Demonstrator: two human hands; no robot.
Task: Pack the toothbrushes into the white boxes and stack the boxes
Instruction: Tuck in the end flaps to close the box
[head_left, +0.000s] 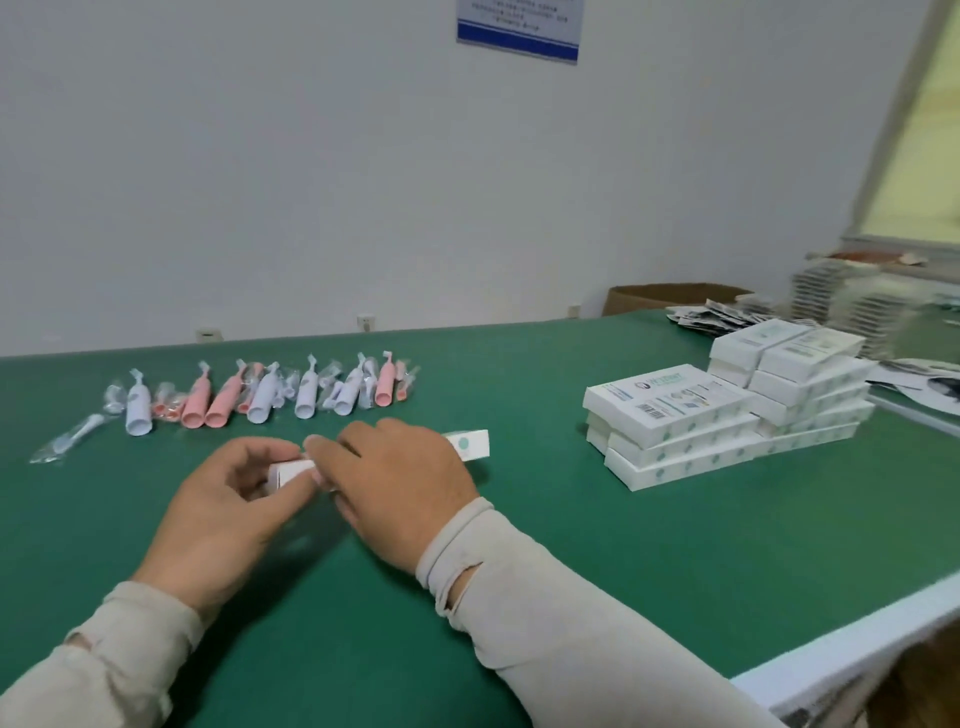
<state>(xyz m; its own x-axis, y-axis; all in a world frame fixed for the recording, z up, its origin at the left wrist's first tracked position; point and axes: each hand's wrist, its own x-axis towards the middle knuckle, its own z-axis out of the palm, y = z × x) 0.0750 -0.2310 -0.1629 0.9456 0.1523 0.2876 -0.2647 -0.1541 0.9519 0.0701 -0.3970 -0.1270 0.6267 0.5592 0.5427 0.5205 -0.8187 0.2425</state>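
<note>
Both your hands are on one long white cardboard box (470, 445) lying near the middle of the green table (571, 545). Your left hand (218, 514) curls its fingers and thumb round the box's left end, pinching the flap there. Your right hand (400, 493) lies over the box's middle with its fingers bent down onto it; it seems to grip the box, though the palm hides the contact. Only the box's right end, with a pale green dot, shows past your knuckles.

Toward the table's far left edge lies a row of pink and white plastic toothbrush handles (260, 395), with small clear-wrapped brush heads (67, 441) among and beside them, well apart from your hands.

Toward the right edge stands the stack of closed white printed boxes (727, 415), several layers high. Behind it, at the far right corner, lie loose printed leaflets (717, 314) and a brown cardboard carton (670, 297).
</note>
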